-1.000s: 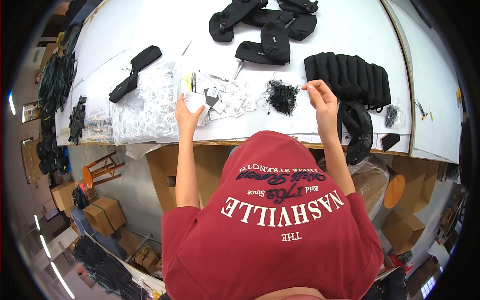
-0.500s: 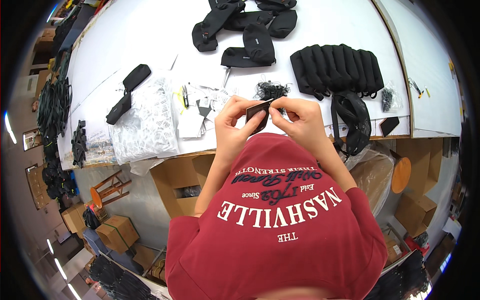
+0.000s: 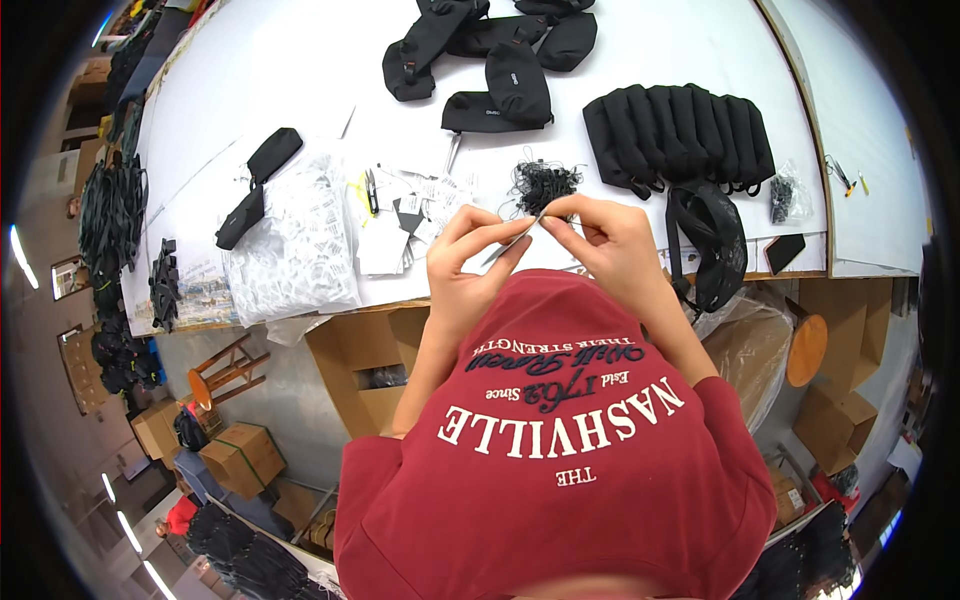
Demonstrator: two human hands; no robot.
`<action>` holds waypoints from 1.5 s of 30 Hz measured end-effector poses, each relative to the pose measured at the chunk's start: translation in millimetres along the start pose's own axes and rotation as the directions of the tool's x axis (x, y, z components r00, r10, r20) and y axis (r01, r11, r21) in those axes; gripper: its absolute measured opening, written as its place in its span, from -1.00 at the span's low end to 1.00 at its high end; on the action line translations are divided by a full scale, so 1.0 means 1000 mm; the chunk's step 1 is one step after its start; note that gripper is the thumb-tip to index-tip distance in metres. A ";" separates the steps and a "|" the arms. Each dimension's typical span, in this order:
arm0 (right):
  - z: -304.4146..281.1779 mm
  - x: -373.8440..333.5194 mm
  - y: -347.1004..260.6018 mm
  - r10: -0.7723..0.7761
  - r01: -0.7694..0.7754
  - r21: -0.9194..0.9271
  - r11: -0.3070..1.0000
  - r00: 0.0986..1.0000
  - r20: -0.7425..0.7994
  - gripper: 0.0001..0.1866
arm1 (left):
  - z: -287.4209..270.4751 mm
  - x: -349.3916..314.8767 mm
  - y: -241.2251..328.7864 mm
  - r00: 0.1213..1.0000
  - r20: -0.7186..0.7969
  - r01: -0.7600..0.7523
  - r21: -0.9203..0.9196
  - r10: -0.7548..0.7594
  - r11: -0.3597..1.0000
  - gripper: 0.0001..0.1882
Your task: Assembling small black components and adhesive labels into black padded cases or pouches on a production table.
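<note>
A thin dark card, like a hang tag point(image 3: 508, 246), is held over the table's near edge, turned nearly edge-on. My left hand point(image 3: 466, 262) pinches its lower part between thumb and fingers. At its upper corner, the thumb and forefinger of my right hand point(image 3: 608, 243) are pressed together. Whether a string runs through that corner is too small to tell. Just beyond my fingers lies a tangled heap of black string loops point(image 3: 546, 187). Left of the hands are loose cards point(image 3: 383, 247) and white printed labels point(image 3: 440, 193).
A clear bag of white labels point(image 3: 290, 255) lies at left, beside black pouches point(image 3: 272, 155). More black pouches point(image 3: 518, 85) lie at the back; a row of them point(image 3: 680, 140) stands right. Small snips point(image 3: 372, 192), a black mesh bag point(image 3: 712, 245) and a dark phone-like slab point(image 3: 785, 252) are nearby.
The card has tilted from showing its dark face to nearly edge-on. Both hands stay close together, with my left fingers shifted along the card.
</note>
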State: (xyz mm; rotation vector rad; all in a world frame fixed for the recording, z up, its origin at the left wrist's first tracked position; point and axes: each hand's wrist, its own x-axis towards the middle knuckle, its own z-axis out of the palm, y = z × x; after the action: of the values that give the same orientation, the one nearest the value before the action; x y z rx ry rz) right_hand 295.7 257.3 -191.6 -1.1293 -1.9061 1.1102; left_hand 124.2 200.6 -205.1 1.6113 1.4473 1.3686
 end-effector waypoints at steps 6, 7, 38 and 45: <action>-0.011 0.002 0.019 0.111 -0.137 0.347 0.928 0.989 0.093 -0.92 | 0.001 0.006 -0.027 0.899 0.371 0.406 -0.514 -0.231 0.756 -0.78; -0.012 0.003 0.021 0.086 -0.128 0.336 0.933 0.987 0.139 -0.92 | 0.001 0.008 -0.032 0.852 0.444 0.507 -0.573 -0.277 0.644 -0.77; -0.061 0.031 0.115 0.430 -0.489 0.457 0.743 0.872 0.234 -0.83 | 0.124 0.256 -0.212 0.990 0.110 0.028 0.479 -0.091 0.877 -0.83; -0.064 0.032 0.081 0.284 -0.274 0.159 0.949 0.958 -0.045 -0.86 | 0.087 0.142 -0.078 0.992 0.016 -0.123 0.130 0.122 0.984 -0.82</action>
State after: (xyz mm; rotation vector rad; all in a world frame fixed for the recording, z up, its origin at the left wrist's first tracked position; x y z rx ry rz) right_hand 364.2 329.1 -233.1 -1.3613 -1.6139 1.3271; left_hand 161.3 372.6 -258.4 1.8138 1.4812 1.3567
